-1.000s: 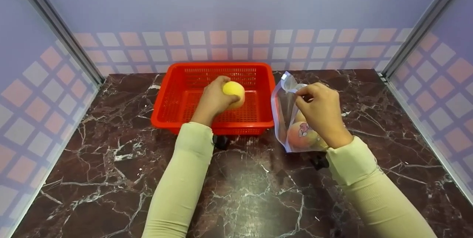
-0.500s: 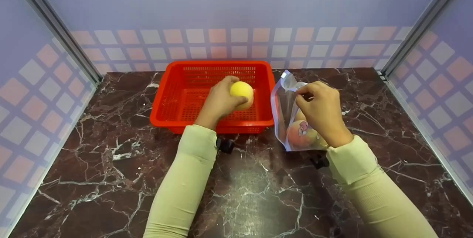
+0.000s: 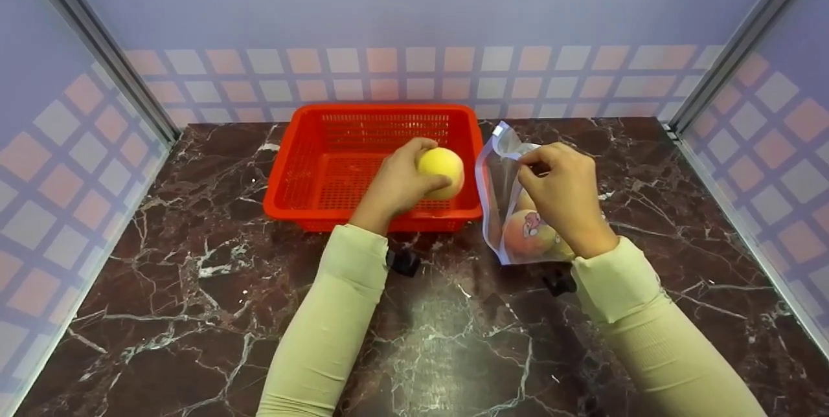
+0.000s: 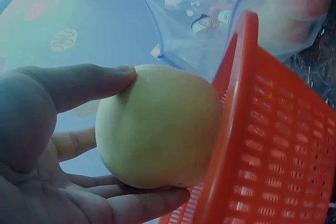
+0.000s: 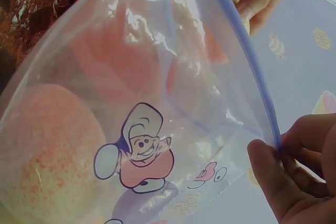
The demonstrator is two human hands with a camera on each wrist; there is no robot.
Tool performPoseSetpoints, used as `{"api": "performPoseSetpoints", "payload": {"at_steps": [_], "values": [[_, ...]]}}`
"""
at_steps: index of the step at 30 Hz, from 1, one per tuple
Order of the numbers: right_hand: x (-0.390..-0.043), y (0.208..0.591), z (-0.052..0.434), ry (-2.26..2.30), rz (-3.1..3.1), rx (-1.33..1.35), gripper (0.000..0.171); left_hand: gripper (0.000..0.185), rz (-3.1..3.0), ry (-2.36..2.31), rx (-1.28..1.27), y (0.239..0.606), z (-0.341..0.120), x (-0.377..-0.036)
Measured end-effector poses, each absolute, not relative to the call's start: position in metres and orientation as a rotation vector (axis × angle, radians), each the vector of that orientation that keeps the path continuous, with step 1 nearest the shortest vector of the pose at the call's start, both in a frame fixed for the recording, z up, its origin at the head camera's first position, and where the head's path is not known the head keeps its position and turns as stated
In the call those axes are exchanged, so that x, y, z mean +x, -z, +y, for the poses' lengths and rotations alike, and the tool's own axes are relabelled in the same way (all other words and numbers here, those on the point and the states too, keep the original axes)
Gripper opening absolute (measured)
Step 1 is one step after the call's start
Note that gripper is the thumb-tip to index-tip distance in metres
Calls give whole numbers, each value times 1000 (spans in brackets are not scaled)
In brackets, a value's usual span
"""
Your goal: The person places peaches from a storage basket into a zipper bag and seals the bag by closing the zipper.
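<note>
My left hand [image 3: 399,182] grips a yellow peach [image 3: 442,172] between thumb and fingers, above the right part of the red plastic basket [image 3: 285,200]. In the left wrist view, the pale yellow peach [image 4: 160,124] lies beside the basket rim [image 4: 239,82] from that angle. My right hand [image 3: 565,190] pinches the top edge of a clear zip bag [image 3: 493,210] with blue-edged closure and cartoon prints. The bag's mouth gapes toward the basket. Inside it sits a red-speckled peach [image 5: 55,156], with more fruit partly hidden behind my right hand.
The basket stands against the back of a dark marble-patterned tabletop [image 3: 194,313], with the bag close to its right side. Patterned panels [image 3: 414,15] enclose the back and both sides.
My left hand has carried the peach to the right across the basket, nearer the bag. The right hand keeps its hold on the bag and stays in place.
</note>
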State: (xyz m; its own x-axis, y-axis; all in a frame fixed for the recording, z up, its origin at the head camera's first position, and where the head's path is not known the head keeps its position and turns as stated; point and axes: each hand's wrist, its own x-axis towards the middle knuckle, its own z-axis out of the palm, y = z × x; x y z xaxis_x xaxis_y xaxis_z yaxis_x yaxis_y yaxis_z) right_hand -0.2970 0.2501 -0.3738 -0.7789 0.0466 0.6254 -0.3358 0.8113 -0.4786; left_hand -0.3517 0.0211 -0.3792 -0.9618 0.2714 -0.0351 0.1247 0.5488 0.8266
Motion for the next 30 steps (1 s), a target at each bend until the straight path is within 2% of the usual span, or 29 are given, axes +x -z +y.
{"api": "performPoseSetpoints", "payload": {"at_steps": [22, 30], "values": [[-295, 376, 250, -822, -2364, 210, 10, 53, 2575, -1451, 506, 379, 54, -338], [-297, 374, 249, -826, -2359, 218, 8, 56, 2604, -1399, 575, 375, 66, -336]]}}
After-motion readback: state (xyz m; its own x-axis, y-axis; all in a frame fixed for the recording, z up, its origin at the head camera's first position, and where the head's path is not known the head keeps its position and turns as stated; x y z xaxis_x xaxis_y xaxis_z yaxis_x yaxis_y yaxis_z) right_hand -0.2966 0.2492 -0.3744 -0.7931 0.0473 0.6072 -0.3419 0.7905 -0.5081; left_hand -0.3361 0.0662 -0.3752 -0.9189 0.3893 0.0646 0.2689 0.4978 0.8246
